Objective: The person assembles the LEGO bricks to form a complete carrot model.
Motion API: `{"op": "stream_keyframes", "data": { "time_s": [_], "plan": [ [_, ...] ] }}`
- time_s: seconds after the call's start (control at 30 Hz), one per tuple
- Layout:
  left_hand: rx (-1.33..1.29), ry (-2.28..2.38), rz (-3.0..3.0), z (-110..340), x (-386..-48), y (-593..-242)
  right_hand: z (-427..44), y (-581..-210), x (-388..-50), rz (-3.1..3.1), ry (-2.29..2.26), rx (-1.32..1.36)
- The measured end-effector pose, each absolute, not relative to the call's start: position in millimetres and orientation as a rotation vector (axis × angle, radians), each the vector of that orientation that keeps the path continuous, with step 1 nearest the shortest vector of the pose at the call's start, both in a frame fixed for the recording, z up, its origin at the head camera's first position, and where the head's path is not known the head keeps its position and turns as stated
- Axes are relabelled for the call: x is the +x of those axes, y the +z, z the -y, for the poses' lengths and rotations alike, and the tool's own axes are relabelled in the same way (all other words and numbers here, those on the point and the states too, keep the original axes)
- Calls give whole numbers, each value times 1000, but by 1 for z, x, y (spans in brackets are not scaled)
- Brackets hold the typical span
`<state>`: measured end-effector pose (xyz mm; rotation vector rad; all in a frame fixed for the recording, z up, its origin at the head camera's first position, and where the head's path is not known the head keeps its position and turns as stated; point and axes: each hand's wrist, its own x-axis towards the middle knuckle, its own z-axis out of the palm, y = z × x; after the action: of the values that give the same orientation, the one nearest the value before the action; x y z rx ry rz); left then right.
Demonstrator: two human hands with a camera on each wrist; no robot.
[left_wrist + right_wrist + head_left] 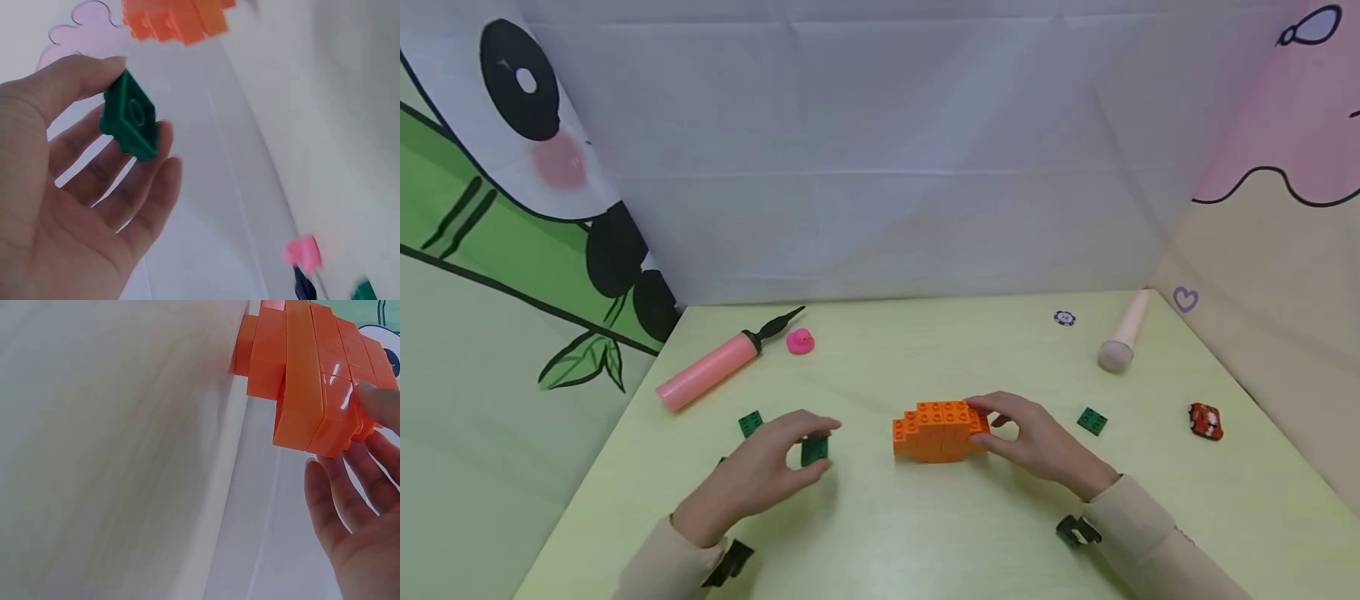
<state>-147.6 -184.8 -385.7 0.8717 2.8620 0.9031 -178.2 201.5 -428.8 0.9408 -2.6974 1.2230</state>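
Observation:
Between the thumb and fingers of my left hand (767, 467) I pinch a green toy brick (814, 450); in the left wrist view the green brick (130, 119) shows its hollow underside. To its right, a stepped block of orange toy bricks (936, 432) stands near the middle of the table. My right hand (1033, 437) grips the right end of this orange block, thumb on the near side. In the right wrist view, the thumb lies on the side of the orange block (300, 381). The two held pieces are apart.
Another green brick (750, 422) lies behind my left hand, and one more green brick (1092, 421) right of my right hand. Farther back are a pink pump (711, 371), a pink rubber duck (801, 341), a microphone-like object (1123, 333) and a red toy car (1206, 421).

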Motion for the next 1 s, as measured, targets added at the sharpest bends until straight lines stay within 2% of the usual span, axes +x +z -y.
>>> {"op": "stream_keyframes", "data": {
  "time_s": [0.17,0.47,0.7,1.0],
  "plan": [
    [1113,1027,-2823,145,-174,-380,-202,-429,-177,2691,1219,928],
    [1182,1183,-2742,98,-193,-381,-202,-430,-178,2685,1228,940],
    [1290,1186,-2731,83,-196,-390,-202,-431,-179,2671,1204,954],
    [1266,1139,-2732,77,-196,-389,-202,-431,-178,2651,1226,979]
  ]
}}
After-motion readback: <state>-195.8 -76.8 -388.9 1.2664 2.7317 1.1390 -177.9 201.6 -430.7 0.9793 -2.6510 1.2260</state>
